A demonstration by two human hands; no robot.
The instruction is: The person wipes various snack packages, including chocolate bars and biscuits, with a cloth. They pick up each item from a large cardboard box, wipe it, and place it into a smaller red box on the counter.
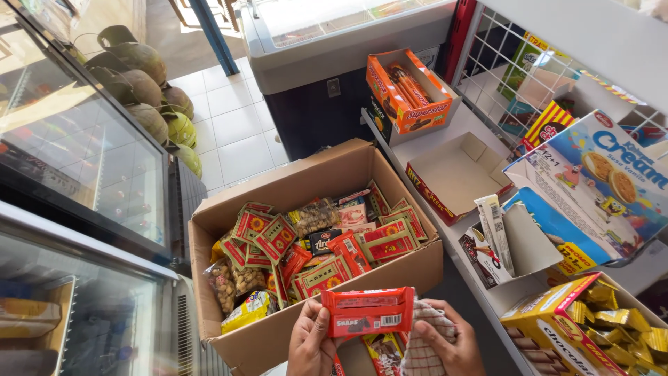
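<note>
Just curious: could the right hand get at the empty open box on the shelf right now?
Probably not at once: the right hand holds a checked cloth, though nothing blocks the empty box.

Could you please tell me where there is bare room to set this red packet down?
The empty open carton on the white shelf, between the orange snack box and the blue biscuit box, has a bare floor. The cardboard box is packed with packets. Both hands are occupied: left hand holds the red packet, right hand a checked cloth.
</note>
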